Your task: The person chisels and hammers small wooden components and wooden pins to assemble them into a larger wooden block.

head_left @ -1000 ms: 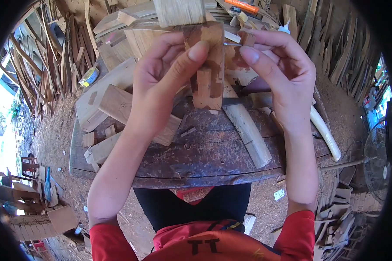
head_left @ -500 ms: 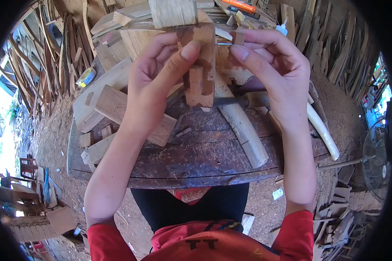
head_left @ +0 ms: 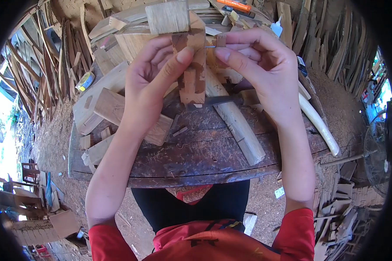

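My left hand [head_left: 154,71] is closed round a reddish-brown wooden tool body [head_left: 193,87], held upright above the bench. A pale wood block [head_left: 168,17] is at the tool's upper end. My right hand [head_left: 252,58] pinches a small brown wooden piece [head_left: 221,41] between thumb and fingers, just right of the tool body. A thin metal rod [head_left: 210,47] spans the short space between the two wooden parts. Below them, a dark flat blade [head_left: 213,101] lies across a pale rounded stick [head_left: 239,128].
The worn dark bench [head_left: 183,161] bears a flat wood board [head_left: 110,105] at left, a tape roll [head_left: 85,81], an orange marker [head_left: 234,5], a white bottle [head_left: 276,28] and a curved pale stick [head_left: 318,122]. A fan [head_left: 376,152] stands at far right.
Both hands and the wooden parts have shifted slightly left in the view. The small piece is now a little nearer the tool body, with less rod showing.
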A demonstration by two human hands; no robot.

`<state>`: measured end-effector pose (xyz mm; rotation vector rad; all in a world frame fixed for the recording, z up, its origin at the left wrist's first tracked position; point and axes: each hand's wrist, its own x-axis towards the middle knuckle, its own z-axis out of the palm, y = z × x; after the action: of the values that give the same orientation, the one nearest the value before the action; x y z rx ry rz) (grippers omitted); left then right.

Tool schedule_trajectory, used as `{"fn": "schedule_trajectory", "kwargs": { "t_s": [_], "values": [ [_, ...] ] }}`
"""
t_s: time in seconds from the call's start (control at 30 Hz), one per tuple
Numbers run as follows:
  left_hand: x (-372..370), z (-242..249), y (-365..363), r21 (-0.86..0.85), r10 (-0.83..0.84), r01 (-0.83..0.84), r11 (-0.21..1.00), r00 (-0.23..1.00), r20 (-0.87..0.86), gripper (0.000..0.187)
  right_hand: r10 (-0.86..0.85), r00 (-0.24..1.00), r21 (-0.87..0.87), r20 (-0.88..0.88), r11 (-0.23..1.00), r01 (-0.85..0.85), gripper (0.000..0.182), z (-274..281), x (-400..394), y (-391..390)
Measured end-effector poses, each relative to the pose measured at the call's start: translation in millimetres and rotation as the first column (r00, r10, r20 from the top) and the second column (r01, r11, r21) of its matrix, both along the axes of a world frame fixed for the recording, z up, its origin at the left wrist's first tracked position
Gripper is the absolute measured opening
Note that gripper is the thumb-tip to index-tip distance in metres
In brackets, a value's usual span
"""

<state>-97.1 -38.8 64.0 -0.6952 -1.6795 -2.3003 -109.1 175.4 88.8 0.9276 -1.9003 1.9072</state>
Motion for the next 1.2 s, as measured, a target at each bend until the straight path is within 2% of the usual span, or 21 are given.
{"fn": "schedule_trajectory", "kwargs": {
  "t_s": [0.37,0.77,0.93,1.2],
  "values": [
    [-1,0,-3,-0.144,0.070,-0.072,0.987,0.997,-0.017,0.041,-0.021,1.000,0.047,0.019,0.999,0.020,0.019,-4,-4,3],
    [0,1,-1,-0.218,0.099,-0.118,0.969,0.991,-0.095,0.036,-0.050,0.999,0.128,0.016,0.991,0.048,0.019,-9,-6,4],
    [-1,0,-3,-0.220,0.087,-0.101,0.970,0.993,-0.074,0.035,-0.086,0.996,0.181,0.016,0.980,0.081,0.019,-6,-2,3],
    [-5,-2,-8,-0.256,0.047,-0.062,0.965,0.997,-0.065,0.038,0.008,0.992,0.129,0.126,0.991,-0.025,0.017,-9,-12,8]
  ]
}}
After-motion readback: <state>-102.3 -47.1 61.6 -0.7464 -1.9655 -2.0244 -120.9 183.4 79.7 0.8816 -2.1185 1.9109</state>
